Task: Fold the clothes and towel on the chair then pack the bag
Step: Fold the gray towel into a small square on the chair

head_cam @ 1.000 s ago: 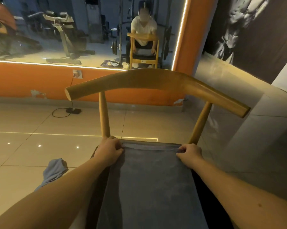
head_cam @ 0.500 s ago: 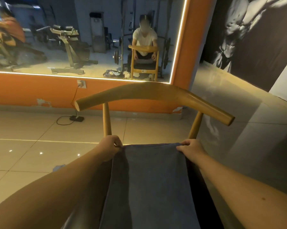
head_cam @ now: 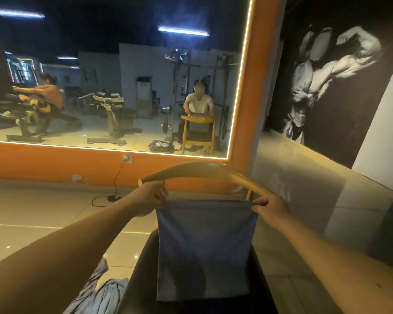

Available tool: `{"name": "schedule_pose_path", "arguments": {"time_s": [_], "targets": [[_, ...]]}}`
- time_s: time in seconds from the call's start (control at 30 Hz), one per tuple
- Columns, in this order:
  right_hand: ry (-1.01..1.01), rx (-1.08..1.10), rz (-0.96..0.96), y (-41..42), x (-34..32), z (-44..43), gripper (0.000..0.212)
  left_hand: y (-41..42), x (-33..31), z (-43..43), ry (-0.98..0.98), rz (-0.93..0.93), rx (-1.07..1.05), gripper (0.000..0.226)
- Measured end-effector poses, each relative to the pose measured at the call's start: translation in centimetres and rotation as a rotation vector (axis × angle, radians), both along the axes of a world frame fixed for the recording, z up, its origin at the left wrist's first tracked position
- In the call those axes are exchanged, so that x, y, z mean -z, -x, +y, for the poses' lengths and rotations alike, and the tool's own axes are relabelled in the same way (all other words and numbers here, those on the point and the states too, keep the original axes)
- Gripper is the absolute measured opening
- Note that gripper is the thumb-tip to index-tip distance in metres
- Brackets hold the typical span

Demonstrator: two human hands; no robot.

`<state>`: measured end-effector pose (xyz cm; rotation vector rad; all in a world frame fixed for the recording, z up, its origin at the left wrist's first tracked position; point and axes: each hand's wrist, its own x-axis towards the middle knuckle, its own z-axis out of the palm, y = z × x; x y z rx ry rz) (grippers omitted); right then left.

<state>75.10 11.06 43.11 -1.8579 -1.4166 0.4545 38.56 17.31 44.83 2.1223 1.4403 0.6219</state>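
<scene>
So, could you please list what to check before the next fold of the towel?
1. Left hand pinches a top corner of the towel: ok.
2. Right hand pinches the other top corner: ok.
3. Top edge taut and level: ok.
4. Towel hangs flat, untwisted: ok.
5. Seat of the chair free beneath: cannot tell, towel hides it.
6. Clothes folded: not ok, bunched left of the chair.

Both hands (head_cam: 268, 206) have lifted the towel (head_cam: 205, 248) — it hangs.
</scene>
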Motion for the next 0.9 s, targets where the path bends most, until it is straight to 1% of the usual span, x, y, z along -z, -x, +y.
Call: {"name": "schedule_pose_path", "arguments": {"time_s": [0.13,0.23,0.33,0.47,0.53,0.6,0.67,0.8,0.83,0.9], "targets": [[-0.067,0.004,-0.024,0.8,-4.3,-4.8,0.011,0.8,-4.5,-4.7,-0.042,0.048,0.024,0.029],[-0.084,-0.021,-0.063,1.3,-6.9,-8.0,0.012,1.5,-7.0,-7.4,-0.078,0.150,0.021,0.031],[-0.096,-0.037,-0.064,1.6,-8.8,-10.5,0.015,2.4,-9.0,-9.5,-0.110,0.245,0.020,0.022],[-0.148,-0.059,-0.055,1.7,-10.2,-12.9,0.020,2.9,-11.4,-11.9,-0.152,0.277,0.034,0.015],[-0.151,-0.069,0.002,1.6,-10.4,-13.7,0.023,2.8,-12.0,-12.8,-0.130,0.286,0.029,0.015],[-0.128,-0.078,0.065,1.3,-10.4,-14.2,0.018,2.8,-12.3,-13.7,-0.114,0.310,0.056,0.014],[-0.104,-0.076,0.082,1.0,-10.3,-14.8,0.011,2.7,-12.4,-14.7,-0.110,0.338,0.088,0.014],[-0.056,-0.055,0.095,0.9,-10.4,-16.3,0.010,2.4,-12.2,-16.0,-0.096,0.474,0.188,0.023],[-0.044,-0.050,0.113,0.8,-10.4,-16.6,0.009,2.5,-12.1,-16.0,-0.085,0.464,0.201,0.020],[-0.033,-0.048,0.159,0.5,-10.3,-16.9,0.008,2.9,-11.9,-15.9,-0.059,0.389,0.206,0.009]]}}
